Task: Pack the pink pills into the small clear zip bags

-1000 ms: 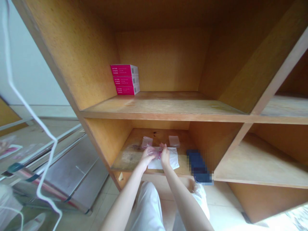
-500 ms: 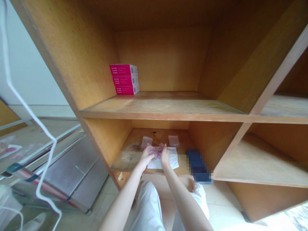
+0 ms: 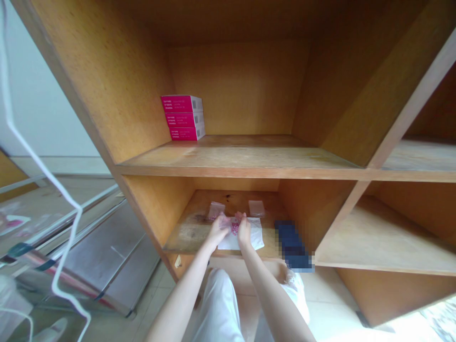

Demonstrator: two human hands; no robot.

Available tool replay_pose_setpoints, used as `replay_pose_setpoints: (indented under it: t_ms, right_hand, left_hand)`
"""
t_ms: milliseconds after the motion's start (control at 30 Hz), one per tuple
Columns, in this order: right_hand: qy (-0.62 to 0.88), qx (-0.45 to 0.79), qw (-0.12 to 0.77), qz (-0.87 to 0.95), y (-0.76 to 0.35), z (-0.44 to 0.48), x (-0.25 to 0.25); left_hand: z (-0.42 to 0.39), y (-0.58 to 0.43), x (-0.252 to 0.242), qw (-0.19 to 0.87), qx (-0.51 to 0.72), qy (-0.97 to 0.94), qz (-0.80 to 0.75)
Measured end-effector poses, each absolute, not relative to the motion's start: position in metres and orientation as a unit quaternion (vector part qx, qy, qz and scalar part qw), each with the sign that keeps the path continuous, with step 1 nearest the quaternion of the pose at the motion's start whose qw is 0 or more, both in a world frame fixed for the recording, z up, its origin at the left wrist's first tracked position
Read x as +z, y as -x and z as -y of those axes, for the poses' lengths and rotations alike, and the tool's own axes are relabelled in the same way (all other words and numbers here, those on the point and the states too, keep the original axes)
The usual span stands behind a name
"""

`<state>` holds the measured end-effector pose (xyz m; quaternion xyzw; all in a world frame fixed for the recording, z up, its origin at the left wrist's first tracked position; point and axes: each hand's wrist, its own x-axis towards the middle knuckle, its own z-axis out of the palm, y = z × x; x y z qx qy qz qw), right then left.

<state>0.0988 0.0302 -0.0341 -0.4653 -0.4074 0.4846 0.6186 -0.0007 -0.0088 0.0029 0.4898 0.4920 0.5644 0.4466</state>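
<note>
Small pink bead-like pieces point(image 3: 235, 228) lie in a cluster over a white sheet point(image 3: 257, 233) on the lower shelf, between my two hands. On the left of the cluster is my left hand point(image 3: 218, 230), its fingers drawn together and bent inward; what they hold is too small to make out. My right hand point(image 3: 244, 229) curls in from the other side, its fingertips close against the pieces and partly hidden. Just beyond my left hand lies a small clear bag point(image 3: 216, 208) with some pink in its lower part. Another clear bag point(image 3: 256, 208) lies flat behind the sheet's right side.
Three stacked pink boxes point(image 3: 183, 118) stand on the upper shelf point(image 3: 242, 154). A blurred dark blue object point(image 3: 292, 244) sits at the lower shelf's right front. Wooden side walls enclose my hands. A white cable point(image 3: 42, 166) hangs at left beside a metal frame point(image 3: 103, 256).
My left hand's fingers have shifted slightly, and the clear pinkish film seen at them before shows less now. More of the pink cluster is visible. My right hand stays nearly still.
</note>
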Motion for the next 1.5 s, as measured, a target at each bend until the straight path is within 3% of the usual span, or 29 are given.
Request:
replay_pose_setpoints:
  t_ms: [1200,1500]
  right_hand:
    - [0.441,0.49,0.638,0.399,-0.097,-0.025,-0.028]
    - [0.45,0.4,0.647,0.468,-0.1,-0.014,-0.013]
  left_hand:
    - [0.007,0.015,-0.022,0.571,0.667,-0.32,-0.356]
    - [0.012,0.02,-0.012,0.596,0.683,-0.296,-0.301]
